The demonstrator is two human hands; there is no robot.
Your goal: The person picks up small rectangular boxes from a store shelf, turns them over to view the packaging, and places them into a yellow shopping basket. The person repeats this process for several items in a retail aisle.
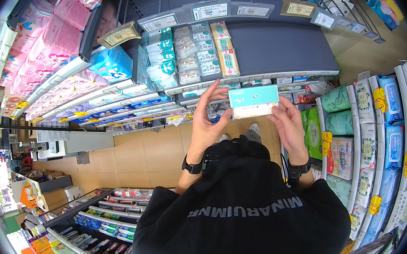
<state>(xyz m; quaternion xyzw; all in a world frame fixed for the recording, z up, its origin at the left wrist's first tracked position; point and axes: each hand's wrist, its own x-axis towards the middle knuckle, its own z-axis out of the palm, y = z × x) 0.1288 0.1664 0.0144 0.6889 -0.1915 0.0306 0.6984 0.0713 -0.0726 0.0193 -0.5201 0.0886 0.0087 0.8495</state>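
Held between both hands, in front of the shelf, is a flat packet point(254, 96) with a teal upper part and a clear lower part. Thin pale sticks, which look like cotton swabs, show through it. My left hand point(206, 115) has its thumb at the packet's left edge, with the fingers raised behind. At the lower right corner, the thumb and fingers of my right hand point(288, 122) pinch the packet. Beyond it on the dark shelf point(273, 47) stand rows of small packs, among them clear boxes point(209, 67) and orange-and-white packs point(229, 63).
Price tag holders point(210, 10) on metal hooks hang above the shelf. Pink packages point(58, 34) fill the left shelving. On the right, a rack holds wipes point(391, 98) and tissue packs point(340, 156). Another shelf unit point(99, 225) stands behind at left, across the tiled floor point(136, 155).
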